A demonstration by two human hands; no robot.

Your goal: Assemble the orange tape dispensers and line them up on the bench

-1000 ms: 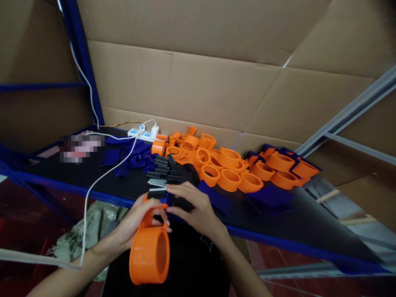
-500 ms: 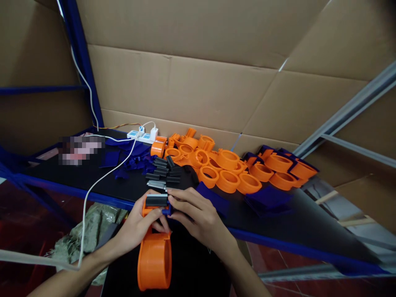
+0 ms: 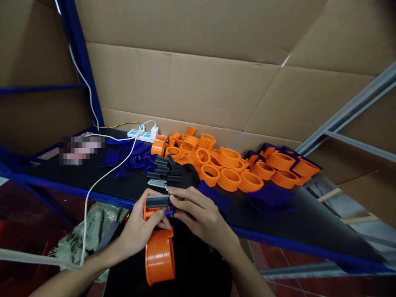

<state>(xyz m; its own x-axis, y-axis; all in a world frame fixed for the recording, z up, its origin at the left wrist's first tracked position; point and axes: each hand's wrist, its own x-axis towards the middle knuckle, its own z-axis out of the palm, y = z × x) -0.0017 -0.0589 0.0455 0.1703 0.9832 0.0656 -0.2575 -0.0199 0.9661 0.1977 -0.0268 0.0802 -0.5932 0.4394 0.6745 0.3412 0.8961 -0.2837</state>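
Observation:
An orange tape dispenser [image 3: 160, 258] hangs from my left hand [image 3: 137, 229], its wide ring pointing down. My left fingers and thumb are closed around its upper head. Across that head lies a black ribbed strip [image 3: 157, 201] with a serrated edge along its top. My right hand [image 3: 206, 212] pinches the right end of the head, where a small blue plastic part [image 3: 168, 212] shows; the fingertips partly hide it. Just beyond the hands, a silver utility knife [image 3: 156, 183] lies on the black tabletop.
Several black strips [image 3: 162, 170] lie behind the knife. Orange dispenser bodies [image 3: 229, 180] are heaped to the right, with flat blue plates [image 3: 269, 198] in front. Blue parts [image 3: 133, 159] lie left. A white cable [image 3: 93, 185] crosses from the power strip [image 3: 144, 136] toward me.
The tape dispenser's ring has swung slightly right and up, and its head has tilted a little. Both hands keep their grip in nearly the same place.

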